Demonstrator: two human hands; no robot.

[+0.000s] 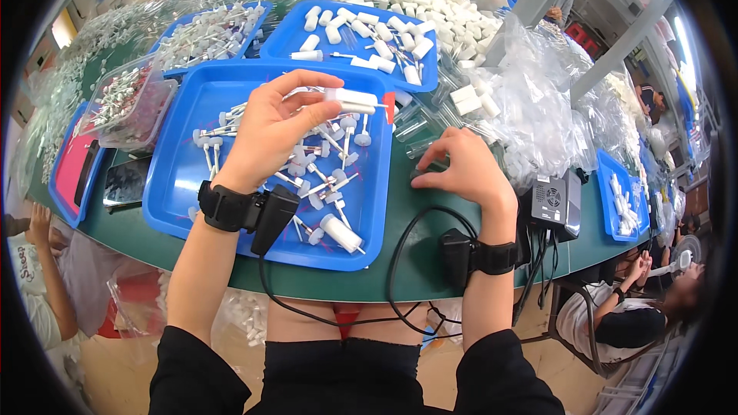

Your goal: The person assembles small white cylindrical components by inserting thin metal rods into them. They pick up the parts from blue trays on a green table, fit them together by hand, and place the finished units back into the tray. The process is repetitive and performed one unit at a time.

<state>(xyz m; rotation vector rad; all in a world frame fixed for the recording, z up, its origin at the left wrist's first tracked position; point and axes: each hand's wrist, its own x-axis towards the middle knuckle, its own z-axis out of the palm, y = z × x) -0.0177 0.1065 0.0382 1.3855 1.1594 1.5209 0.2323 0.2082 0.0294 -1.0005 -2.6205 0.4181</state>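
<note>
My left hand (269, 127) is raised over the blue tray (178, 184) and pinches a white cap (351, 97) between thumb and fingertips, with the cap pointing away to my right. Under this hand and a little beyond it lie many small white stems (319, 177), scattered in the tray; one more cap (340, 233) lies nearer to my body, to the right of my left wrist.

My right hand (461, 173) rests on the green table (400, 261), just right of the tray. Its fingers are bent down over something small and dark; I cannot tell if they grip it or only touch it. Clear tubes (419, 119) lie just ahead of this hand, and a heap of plastic bags (530, 107) is further to its right.

I judge this is the joining step: the cap is picked and waits for its partner piece. The next move needs a careful aim, because the parts are small and the cap's opening must face the piece straight.
</note>
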